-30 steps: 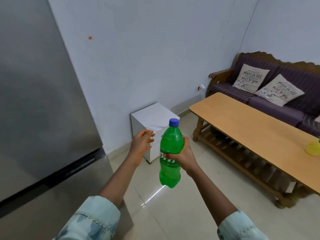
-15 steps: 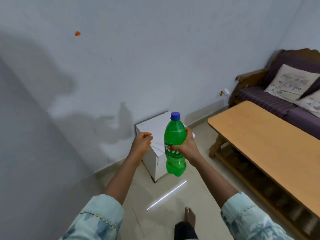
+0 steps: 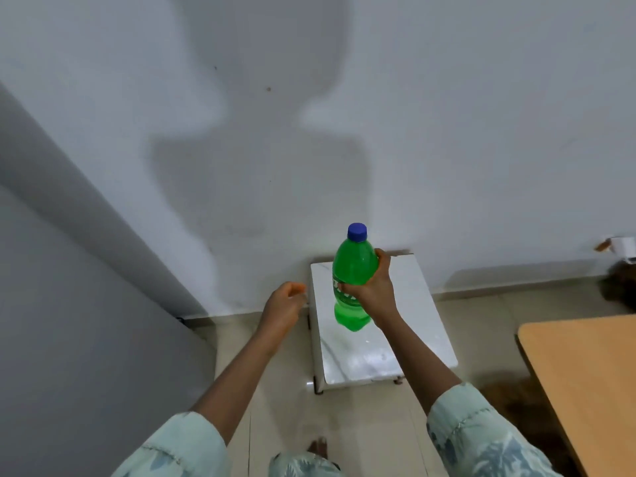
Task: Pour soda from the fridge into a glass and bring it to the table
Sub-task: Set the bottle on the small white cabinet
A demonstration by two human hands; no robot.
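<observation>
Soda btl [image 3: 354, 266] in R hand [image 3: 373, 291]

**Low marble-topped stand against a pale wall**

Small white stand [image 3: 351, 356] with a veined marble top and short dark feet, set on glossy beige floor tiles [image 3: 275, 390], pushed back against a bluish-white wall [image 3: 464, 115]. Broad grey shadow [image 3: 241, 187] across that wall, plus a few dark specks [image 3: 268, 88]. Far right, low on the wall, a small white fitting [image 3: 623, 245], too blurred to identify.
</observation>
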